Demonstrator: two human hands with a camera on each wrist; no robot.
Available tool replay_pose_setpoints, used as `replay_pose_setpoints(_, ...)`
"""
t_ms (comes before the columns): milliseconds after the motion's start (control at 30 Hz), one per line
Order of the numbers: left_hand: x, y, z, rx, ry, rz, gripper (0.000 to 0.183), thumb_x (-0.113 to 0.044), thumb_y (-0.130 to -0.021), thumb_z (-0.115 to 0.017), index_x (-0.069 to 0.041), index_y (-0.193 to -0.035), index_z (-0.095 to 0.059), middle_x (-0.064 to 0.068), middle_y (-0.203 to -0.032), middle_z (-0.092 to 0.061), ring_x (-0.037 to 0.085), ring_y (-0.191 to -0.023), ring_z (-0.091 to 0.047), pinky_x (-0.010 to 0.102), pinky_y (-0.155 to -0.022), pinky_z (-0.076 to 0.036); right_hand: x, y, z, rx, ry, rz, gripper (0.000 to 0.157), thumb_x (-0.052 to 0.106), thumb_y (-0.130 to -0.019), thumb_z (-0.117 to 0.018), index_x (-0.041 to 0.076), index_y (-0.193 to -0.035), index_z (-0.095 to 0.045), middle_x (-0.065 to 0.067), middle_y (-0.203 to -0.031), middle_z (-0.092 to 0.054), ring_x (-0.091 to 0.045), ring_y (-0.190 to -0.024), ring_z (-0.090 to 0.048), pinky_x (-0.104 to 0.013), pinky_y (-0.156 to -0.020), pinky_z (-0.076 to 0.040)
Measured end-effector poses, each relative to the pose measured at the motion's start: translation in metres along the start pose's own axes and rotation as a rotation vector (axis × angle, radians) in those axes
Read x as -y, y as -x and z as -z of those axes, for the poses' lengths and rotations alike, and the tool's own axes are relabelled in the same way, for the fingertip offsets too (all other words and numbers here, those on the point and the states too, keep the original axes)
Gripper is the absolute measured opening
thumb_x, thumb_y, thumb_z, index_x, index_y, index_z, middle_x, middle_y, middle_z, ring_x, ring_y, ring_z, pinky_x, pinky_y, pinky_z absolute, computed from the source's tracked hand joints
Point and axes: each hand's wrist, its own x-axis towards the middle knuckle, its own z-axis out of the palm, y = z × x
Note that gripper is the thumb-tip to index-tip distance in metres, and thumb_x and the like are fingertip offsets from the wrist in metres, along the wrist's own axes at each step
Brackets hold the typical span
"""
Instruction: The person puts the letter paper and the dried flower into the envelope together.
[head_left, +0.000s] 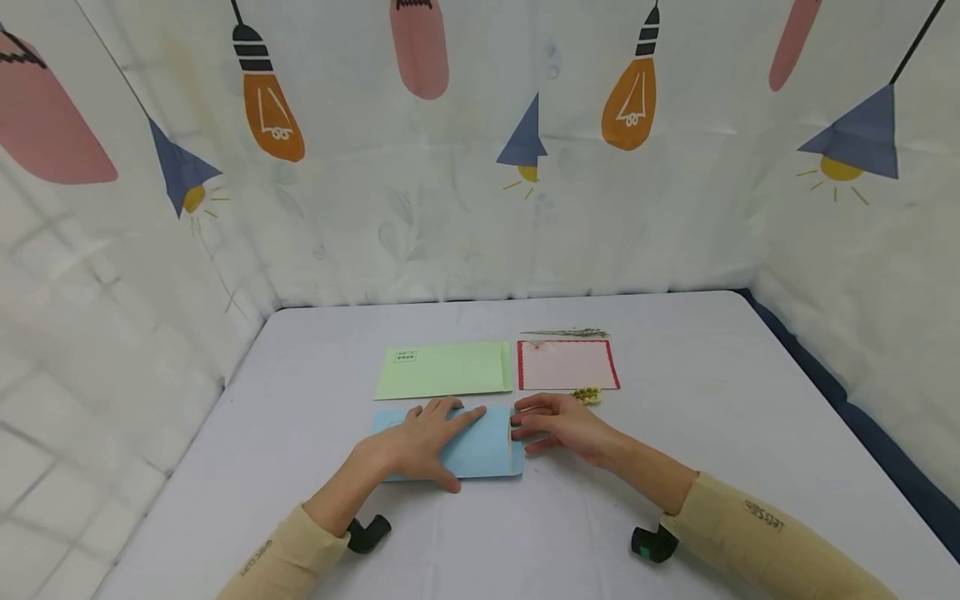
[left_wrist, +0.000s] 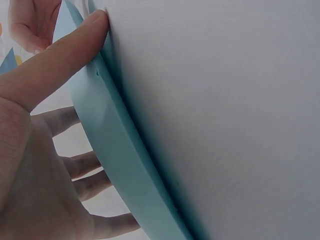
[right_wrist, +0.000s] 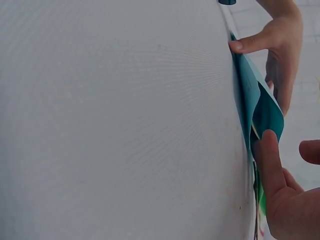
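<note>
White cloth walls (head_left: 465, 225), printed with 2 orange light bulbs (head_left: 630, 104) and 3 blue lamps (head_left: 521, 137), surround a white table (head_left: 690, 358). A person in tan sleeves (head_left: 757, 533) works at it with 2 bare hands, set apart at a pale blue envelope (head_left: 483, 454) lying at the centre. The left hand (head_left: 423, 443) rests on the envelope with its fingers spread, its thumb over the near edge. The right hand (head_left: 558, 425) is at the envelope's right end, which gapes open in the right wrist view; its fingers bend slightly, but whether they pinch anything cannot be told. Just beyond the blue envelope lies a light green envelope (head_left: 442, 372). To its right is a pale pink card (head_left: 566, 365) with a red border, a dried sprig (head_left: 573, 332) behind it and small yellow flowers (head_left: 588, 396) at its near edge.
</note>
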Motion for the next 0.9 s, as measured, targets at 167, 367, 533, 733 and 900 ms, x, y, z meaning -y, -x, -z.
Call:
replay_pose_setpoints(167,0.001,-0.001,0.0,-0.002,-0.005,-0.007,0.105,-0.045,-0.077,-0.09,-0.022,-0.163,-0.033,0.013,-0.153,-0.035,0.033,-0.142,-0.032,0.064,-0.112,-0.026,-0.001,-0.001,-0.001,0.004,-0.001,0.003,0.046,0.007,-0.101,-0.063,-0.01,-0.141,-0.048,-0.022,-0.131,-0.064,-0.033,-0.113,-0.068,-0.044,-0.088,-0.057)
replay_pose_setpoints(367,0.003,-0.003,0.0,0.002,-0.01,-0.007,0.105,-0.045,-0.077,-0.09,-0.023,-0.163,-0.032,0.013,-0.153,-0.036,0.033,-0.142,-0.032,0.064,-0.111,-0.027,-0.001,-0.003,0.001,0.015,0.002,0.006,0.046,0.008,-0.102,-0.064,-0.009,-0.141,-0.048,-0.021,-0.131,-0.064,-0.034,-0.115,-0.067,-0.044,-0.089,-0.057)
replay_pose_setpoints(533,0.004,-0.003,0.001,0.004,-0.011,-0.008,0.105,-0.046,-0.078,-0.089,-0.024,-0.163,-0.032,0.012,-0.154,-0.035,0.033,-0.141,-0.033,0.062,-0.112,-0.027,0.001,0.0,0.006,0.029,0.015,-0.005,0.048,0.008,-0.101,-0.065,-0.008,-0.143,-0.046,-0.023,-0.134,-0.061,-0.035,-0.117,-0.066,-0.044,-0.091,-0.056)
replay_pose_setpoints(733,0.003,-0.003,0.002,0.001,-0.001,0.002,0.104,-0.044,-0.077,-0.09,-0.025,-0.162,-0.033,0.011,-0.153,-0.036,0.033,-0.141,-0.034,0.06,-0.113,-0.026,0.007,0.008,0.018,0.035,0.073,0.015,0.047,0.011,-0.102,-0.063,-0.009,-0.142,-0.047,-0.025,-0.135,-0.06,-0.035,-0.117,-0.066,-0.043,-0.092,-0.056)
replay_pose_setpoints(900,0.003,-0.002,0.002,0.0,0.008,0.009,0.105,-0.042,-0.077,-0.091,-0.024,-0.163,-0.033,0.012,-0.154,-0.035,0.034,-0.141,-0.033,0.061,-0.113,-0.025,0.01,0.014,0.034,0.023,0.15,0.046,0.04,0.013,-0.104,-0.061,-0.008,-0.137,-0.052,-0.026,-0.131,-0.062,-0.035,-0.115,-0.066,-0.042,-0.092,-0.056)
